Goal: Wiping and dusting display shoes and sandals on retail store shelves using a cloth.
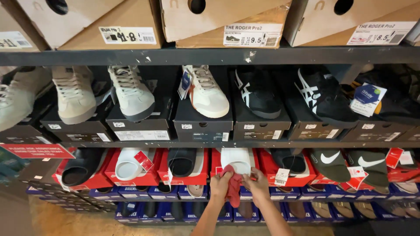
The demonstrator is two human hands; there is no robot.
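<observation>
A shoe store's dark metal shelving (210, 56) is seen from above, stocked in rows. The landmark is taken to be the white slide (235, 160) on the red box (218, 162), low in the middle of the view.

A red cloth (233, 188) is held just below the white slide, its top edge touching or nearly touching the slide's front. The left hand (220, 185) is clenched on the cloth's left side, with the fabric bunched in the grip and hanging down past the wrist. The right hand (258, 184) is pinched on the cloth's right edge, just below and right of the slide; its fingertips lie near a white tag (282, 176) hanging from the next box.

Left of the white slide, a black slide (181, 161) rests on another red box, and further left a second white slide (127, 164) with a red tag is seen. Right of the landmark, a dark slide (288, 161) and two olive slides (332, 164) with white marks are lined up.

On the shelf above the white slide, sneakers are set on black boxes (202, 124): a white sneaker (205, 91) with an orange trim directly above, black sneakers (258, 92) with white stripes up and to the right, and pale sneakers (130, 91) up and to the left. Cardboard boxes (245, 30) are stacked on the top shelf. Below the slide, blue boxes (131, 192) are shelved.
</observation>
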